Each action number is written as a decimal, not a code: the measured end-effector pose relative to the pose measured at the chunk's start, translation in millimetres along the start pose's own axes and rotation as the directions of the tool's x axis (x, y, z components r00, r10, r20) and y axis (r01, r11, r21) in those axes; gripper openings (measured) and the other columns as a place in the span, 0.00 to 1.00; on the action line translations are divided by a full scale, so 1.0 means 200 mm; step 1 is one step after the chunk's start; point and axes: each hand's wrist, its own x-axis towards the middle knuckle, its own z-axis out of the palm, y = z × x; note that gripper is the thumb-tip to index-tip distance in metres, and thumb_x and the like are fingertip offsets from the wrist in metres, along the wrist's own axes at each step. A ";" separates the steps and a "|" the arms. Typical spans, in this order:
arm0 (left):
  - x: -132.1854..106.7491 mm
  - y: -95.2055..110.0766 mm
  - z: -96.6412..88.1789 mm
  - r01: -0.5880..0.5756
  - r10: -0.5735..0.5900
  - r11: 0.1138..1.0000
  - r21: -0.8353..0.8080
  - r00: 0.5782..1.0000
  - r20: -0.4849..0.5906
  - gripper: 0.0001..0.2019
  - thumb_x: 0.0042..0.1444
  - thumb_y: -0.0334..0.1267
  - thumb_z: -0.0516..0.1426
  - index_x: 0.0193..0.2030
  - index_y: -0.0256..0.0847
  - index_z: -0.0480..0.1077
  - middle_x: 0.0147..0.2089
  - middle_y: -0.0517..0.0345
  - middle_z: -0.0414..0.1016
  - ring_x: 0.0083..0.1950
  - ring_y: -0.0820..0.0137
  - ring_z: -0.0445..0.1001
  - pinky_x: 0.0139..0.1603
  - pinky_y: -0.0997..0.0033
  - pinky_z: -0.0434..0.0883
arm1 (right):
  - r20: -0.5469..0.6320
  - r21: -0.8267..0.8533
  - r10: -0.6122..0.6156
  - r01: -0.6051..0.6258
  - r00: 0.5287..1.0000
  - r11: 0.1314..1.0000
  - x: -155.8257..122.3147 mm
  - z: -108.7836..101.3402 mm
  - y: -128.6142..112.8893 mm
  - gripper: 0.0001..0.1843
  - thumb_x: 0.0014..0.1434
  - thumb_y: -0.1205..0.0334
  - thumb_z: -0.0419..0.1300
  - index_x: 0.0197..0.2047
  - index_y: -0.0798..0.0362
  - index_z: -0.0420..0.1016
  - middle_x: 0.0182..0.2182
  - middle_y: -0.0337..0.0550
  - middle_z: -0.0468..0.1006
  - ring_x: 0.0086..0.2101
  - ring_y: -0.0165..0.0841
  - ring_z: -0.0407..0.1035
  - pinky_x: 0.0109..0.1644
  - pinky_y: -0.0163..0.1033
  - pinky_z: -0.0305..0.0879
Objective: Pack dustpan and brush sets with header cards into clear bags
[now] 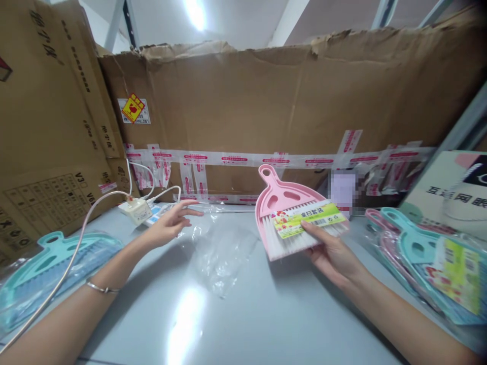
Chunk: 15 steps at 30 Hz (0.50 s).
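Note:
My right hand (329, 253) grips a pink dustpan (291, 190) by its lower edge, thumb on the front. A brush with white bristles (281, 243) is nested in the pan, and a yellow-green printed label (292, 223) wraps across both. The pan is held tilted above the table, handle pointing up. My left hand (173, 223) is open, fingers stretched to the right, with nothing in it that I can see. Just right of those fingers a crumpled clear plastic bag (224, 253) lies on the table; whether they touch it I cannot tell.
Wrapped teal and pink dustpan sets (418, 253) are stacked at the right. Another teal set (64, 258) lies at the left under a cable (81, 223). Behind my left hand sits a white plug adapter (135, 210). A large cardboard box (236, 106) walls off the back.

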 end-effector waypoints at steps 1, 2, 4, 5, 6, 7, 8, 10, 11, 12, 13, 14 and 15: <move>-0.01 0.01 -0.01 -0.048 0.049 0.999 0.019 0.999 -0.010 0.21 0.58 0.36 0.48 0.59 0.44 0.54 0.53 0.45 0.71 0.36 0.72 0.72 0.32 0.73 0.69 | -0.003 -0.001 -0.006 0.006 1.000 1.000 0.00 0.00 0.00 0.32 0.42 0.68 0.69 0.52 0.46 0.69 0.41 0.38 0.80 0.38 0.36 0.75 0.32 0.32 0.75; -0.01 0.03 -0.02 -0.089 0.090 0.995 0.042 0.996 -0.023 0.19 0.59 0.36 0.48 0.58 0.44 0.55 0.54 0.44 0.71 0.37 0.71 0.73 0.34 0.72 0.69 | -0.003 -0.001 -0.009 0.009 1.000 1.000 0.01 -0.01 0.00 0.31 0.42 0.67 0.69 0.51 0.46 0.70 0.40 0.38 0.80 0.37 0.35 0.75 0.32 0.32 0.75; -0.02 0.05 -0.03 -0.147 0.152 0.985 0.093 0.987 -0.058 0.18 0.60 0.37 0.47 0.57 0.43 0.58 0.56 0.44 0.69 0.41 0.70 0.73 0.35 0.72 0.70 | -0.003 -0.004 -0.010 0.010 1.000 1.000 0.01 -0.01 0.00 0.29 0.42 0.67 0.69 0.50 0.46 0.70 0.40 0.38 0.80 0.37 0.35 0.75 0.31 0.31 0.75; -0.03 0.06 -0.03 -0.167 0.176 0.979 0.114 0.982 -0.074 0.17 0.60 0.37 0.47 0.57 0.43 0.59 0.58 0.44 0.67 0.43 0.68 0.73 0.34 0.72 0.70 | -0.002 -0.006 -0.011 0.011 1.000 1.000 0.01 -0.01 0.00 0.29 0.43 0.67 0.69 0.50 0.46 0.71 0.39 0.38 0.80 0.37 0.35 0.75 0.30 0.31 0.75; -0.03 0.06 -0.04 -0.182 0.193 0.975 0.125 0.977 -0.086 0.17 0.60 0.37 0.47 0.56 0.43 0.59 0.59 0.44 0.65 0.45 0.67 0.73 0.33 0.72 0.70 | -0.003 -0.009 -0.012 0.012 1.000 1.000 0.01 -0.01 0.01 0.29 0.42 0.67 0.69 0.49 0.46 0.71 0.39 0.38 0.80 0.37 0.35 0.75 0.30 0.31 0.75; -0.03 0.06 -0.04 -0.188 0.200 0.974 0.126 0.976 -0.090 0.17 0.60 0.37 0.47 0.57 0.43 0.59 0.60 0.44 0.64 0.46 0.67 0.72 0.32 0.73 0.70 | -0.005 -0.010 -0.011 0.011 1.000 1.000 0.01 -0.01 0.01 0.29 0.42 0.67 0.69 0.49 0.46 0.71 0.39 0.38 0.80 0.37 0.35 0.75 0.30 0.31 0.75; -0.03 0.06 -0.04 -0.183 0.193 0.976 0.118 0.977 -0.086 0.18 0.60 0.37 0.47 0.57 0.44 0.58 0.61 0.44 0.64 0.47 0.66 0.72 0.30 0.74 0.69 | -0.005 -0.010 -0.010 0.010 1.000 1.000 0.01 -0.01 0.01 0.29 0.42 0.67 0.69 0.50 0.46 0.70 0.39 0.38 0.80 0.37 0.35 0.75 0.31 0.31 0.75; -0.02 0.04 -0.05 -0.152 0.158 0.983 0.101 0.986 -0.054 0.19 0.61 0.38 0.46 0.59 0.44 0.55 0.60 0.43 0.64 0.48 0.65 0.72 0.28 0.75 0.68 | -0.001 -0.009 -0.007 0.007 1.000 1.000 0.01 -0.01 0.01 0.31 0.42 0.67 0.69 0.51 0.47 0.69 0.39 0.38 0.80 0.37 0.35 0.75 0.32 0.32 0.75; -0.01 0.02 -0.05 -0.131 0.136 0.984 0.117 0.990 -0.041 0.20 0.61 0.39 0.46 0.60 0.44 0.54 0.59 0.43 0.65 0.48 0.64 0.72 0.28 0.74 0.69 | 0.000 -0.007 -0.007 0.007 1.000 1.000 0.01 -0.01 0.01 0.31 0.42 0.67 0.69 0.52 0.47 0.69 0.40 0.38 0.80 0.37 0.35 0.75 0.33 0.32 0.75; 0.00 -0.01 -0.06 -0.108 0.117 0.980 0.164 0.992 -0.045 0.20 0.61 0.40 0.46 0.60 0.44 0.54 0.59 0.43 0.65 0.50 0.63 0.71 0.31 0.72 0.70 | -0.001 -0.007 -0.007 0.007 1.000 1.000 0.01 -0.01 0.01 0.32 0.42 0.67 0.69 0.52 0.47 0.69 0.40 0.38 0.80 0.38 0.36 0.75 0.33 0.33 0.76; 0.01 -0.03 -0.05 -0.085 0.107 0.966 0.243 0.991 -0.076 0.20 0.60 0.41 0.47 0.59 0.43 0.55 0.59 0.44 0.65 0.52 0.61 0.70 0.37 0.67 0.72 | -0.003 -0.011 -0.009 0.009 1.000 1.000 0.01 -0.01 0.01 0.32 0.42 0.67 0.69 0.52 0.47 0.69 0.41 0.39 0.80 0.38 0.36 0.75 0.33 0.34 0.76; 0.01 -0.04 -0.04 -0.059 0.112 0.938 0.340 0.984 -0.135 0.20 0.59 0.42 0.48 0.58 0.43 0.57 0.60 0.44 0.64 0.56 0.59 0.67 0.44 0.61 0.71 | -0.004 -0.016 -0.009 0.009 1.000 1.000 0.01 -0.01 0.01 0.31 0.42 0.67 0.69 0.52 0.46 0.69 0.42 0.39 0.79 0.38 0.37 0.75 0.33 0.35 0.76; 0.02 -0.05 -0.02 -0.032 0.134 0.898 0.439 0.970 -0.202 0.21 0.58 0.44 0.49 0.57 0.42 0.58 0.61 0.44 0.62 0.59 0.57 0.64 0.51 0.56 0.68 | -0.004 -0.019 -0.009 0.009 1.000 1.000 0.01 -0.01 0.01 0.31 0.43 0.67 0.69 0.51 0.46 0.70 0.42 0.39 0.79 0.39 0.38 0.75 0.33 0.36 0.76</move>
